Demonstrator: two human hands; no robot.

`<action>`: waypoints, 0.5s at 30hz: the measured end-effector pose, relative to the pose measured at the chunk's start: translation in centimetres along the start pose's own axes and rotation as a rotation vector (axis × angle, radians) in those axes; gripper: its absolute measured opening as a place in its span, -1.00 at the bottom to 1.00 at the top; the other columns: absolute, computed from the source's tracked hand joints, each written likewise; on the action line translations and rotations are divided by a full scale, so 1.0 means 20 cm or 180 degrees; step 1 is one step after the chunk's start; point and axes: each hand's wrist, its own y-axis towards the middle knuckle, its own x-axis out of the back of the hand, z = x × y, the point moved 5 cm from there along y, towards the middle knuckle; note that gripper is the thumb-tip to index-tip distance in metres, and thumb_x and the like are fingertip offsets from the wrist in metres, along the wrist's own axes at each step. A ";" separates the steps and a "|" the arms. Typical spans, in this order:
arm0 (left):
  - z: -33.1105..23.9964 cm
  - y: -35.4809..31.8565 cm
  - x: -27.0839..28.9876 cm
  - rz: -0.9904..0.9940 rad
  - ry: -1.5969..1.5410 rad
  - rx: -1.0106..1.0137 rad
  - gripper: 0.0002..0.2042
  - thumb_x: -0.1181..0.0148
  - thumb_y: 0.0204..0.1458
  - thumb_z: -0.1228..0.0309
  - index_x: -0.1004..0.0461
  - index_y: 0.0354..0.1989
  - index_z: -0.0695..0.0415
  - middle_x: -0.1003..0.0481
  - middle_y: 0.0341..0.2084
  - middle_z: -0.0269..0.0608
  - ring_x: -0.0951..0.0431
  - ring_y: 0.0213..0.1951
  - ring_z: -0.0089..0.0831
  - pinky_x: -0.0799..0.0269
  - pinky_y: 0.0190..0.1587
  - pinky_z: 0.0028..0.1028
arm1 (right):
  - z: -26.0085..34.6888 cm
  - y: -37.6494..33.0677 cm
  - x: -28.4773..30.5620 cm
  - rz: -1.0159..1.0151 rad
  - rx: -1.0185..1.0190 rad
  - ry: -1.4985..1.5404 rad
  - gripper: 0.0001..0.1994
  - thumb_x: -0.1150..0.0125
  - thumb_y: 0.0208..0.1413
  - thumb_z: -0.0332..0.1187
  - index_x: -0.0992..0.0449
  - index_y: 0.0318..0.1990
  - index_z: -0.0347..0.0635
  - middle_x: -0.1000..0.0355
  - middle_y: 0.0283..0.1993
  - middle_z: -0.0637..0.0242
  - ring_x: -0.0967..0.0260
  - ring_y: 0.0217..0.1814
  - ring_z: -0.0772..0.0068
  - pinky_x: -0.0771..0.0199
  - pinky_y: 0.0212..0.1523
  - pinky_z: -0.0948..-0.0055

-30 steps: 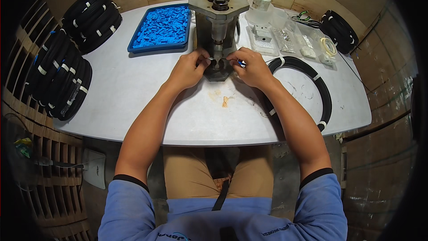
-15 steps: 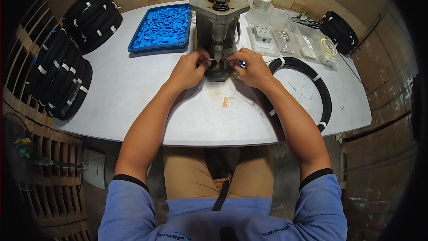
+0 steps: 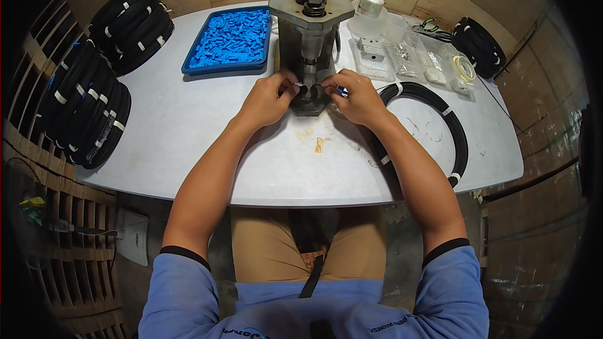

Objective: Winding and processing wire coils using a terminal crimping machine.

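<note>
Seated at the round white worktop (image 3: 188,125), I lean in with both forearms stretched toward a small metal press (image 3: 310,37) at the middle of it. Closest to me, my left hand (image 3: 267,99) and right hand (image 3: 357,97) meet at the base of the press, fingers curled and pinched shut on a thin black cable end (image 3: 306,87) held under the ram; how tight the pinch is I cannot tell. That short piece runs left to right between my fingertips, its long axis across me, and a small blue bit shows by my right thumb. Fingertips sit just beside the ram, so in my judgement a stroke while they are this near could nip them, and a slipped grip could leave the cable skewed in the die. Right of my right arm lies a loose black cable coil (image 3: 440,125). Farther back rest a blue tray of blue clips (image 3: 229,41), a white bottle (image 3: 367,9) and clear parts boxes (image 3: 411,56). Bundled black coils (image 3: 94,100) crowd the left edge.
</note>
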 end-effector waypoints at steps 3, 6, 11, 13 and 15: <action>-0.01 -0.01 0.00 -0.0058 -0.0021 -0.0057 -0.83 -0.23 0.21 0.42 -0.53 -0.12 0.23 -0.64 -0.35 0.00 -0.66 -0.31 -0.21 -0.54 -0.16 -0.30 | 0.00 0.00 0.00 -0.0033 0.0015 0.0005 -0.74 -0.26 0.01 -0.54 -0.66 -0.11 -0.12 -0.54 -0.23 0.19 -0.55 -0.17 0.13 -0.57 -0.09 0.26; -0.02 -0.01 0.00 -0.0106 -0.0019 -0.0107 -0.85 -0.21 0.21 0.45 -0.54 -0.13 0.24 -0.64 -0.37 0.01 -0.68 -0.31 -0.18 -0.55 -0.16 -0.29 | 0.01 0.00 0.00 -0.0035 0.0019 0.0004 -0.74 -0.26 0.01 -0.53 -0.66 -0.12 -0.11 -0.53 -0.24 0.20 -0.55 -0.18 0.13 -0.57 -0.09 0.26; -0.02 0.00 0.00 -0.0068 0.0023 -0.0066 -0.86 -0.21 0.21 0.45 -0.55 -0.14 0.24 -0.64 -0.37 0.02 -0.68 -0.30 -0.18 -0.55 -0.16 -0.29 | 0.00 0.00 0.00 -0.0020 0.0002 0.0008 -0.73 -0.26 0.00 -0.54 -0.66 -0.11 -0.11 -0.53 -0.25 0.21 -0.55 -0.19 0.14 -0.57 -0.10 0.27; -0.02 0.00 0.00 -0.0079 -0.0033 -0.0072 -0.86 -0.21 0.21 0.44 -0.55 -0.14 0.24 -0.64 -0.37 0.03 -0.69 -0.29 -0.18 -0.55 -0.15 -0.29 | 0.00 0.00 0.00 -0.0048 0.0057 -0.0004 -0.73 -0.26 0.00 -0.54 -0.66 -0.11 -0.11 -0.53 -0.25 0.21 -0.55 -0.19 0.14 -0.57 -0.10 0.27; 0.01 0.00 0.00 -0.0060 -0.0035 -0.0058 -0.84 -0.22 0.22 0.42 -0.53 -0.13 0.24 -0.64 -0.37 -0.02 -0.66 -0.30 -0.23 -0.54 -0.15 -0.32 | 0.00 0.00 0.00 -0.0035 0.0050 0.0013 -0.73 -0.26 0.00 -0.54 -0.66 -0.11 -0.11 -0.53 -0.25 0.21 -0.55 -0.19 0.14 -0.57 -0.09 0.27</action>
